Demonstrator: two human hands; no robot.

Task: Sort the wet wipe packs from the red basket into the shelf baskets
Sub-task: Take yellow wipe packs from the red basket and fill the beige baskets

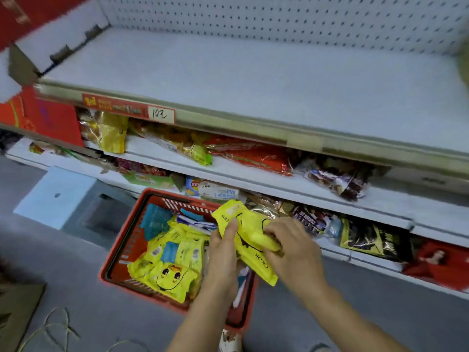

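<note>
from the head view, looking down: a red basket (124,250) sits on the grey floor (63,262), right up against the bottom of a white shelving unit. inside it lies a heap of wet wipe packs, mostly yellow; one yellow pack with a cartoon face (170,278) lies on top near the front, and some blue packs (154,221) stand toward the back left corner.

above the basket's right side, both hands have hold of the held yellow packs (250,236). it looks like more than one pack, but i cannot tell how many. the left hand (223,260) grips them from the left, thumb pressed flat on the front and fingers tucked behind. the right hand (294,250) grips from the right, its fingers curled over the edge. the packs are clear of the heap, tilted, at about the level of the lowest shelf's front edge.

the top shelf (253,80) is a white board with a pegboard back (279,19), and a red price tag (129,109) reading "10" is on its front rail. the shelves below hold snack bags (177,143) in yellow, red and dark wrappers. a piece of cardboard (17,308) lies on the floor at lower left.
</note>
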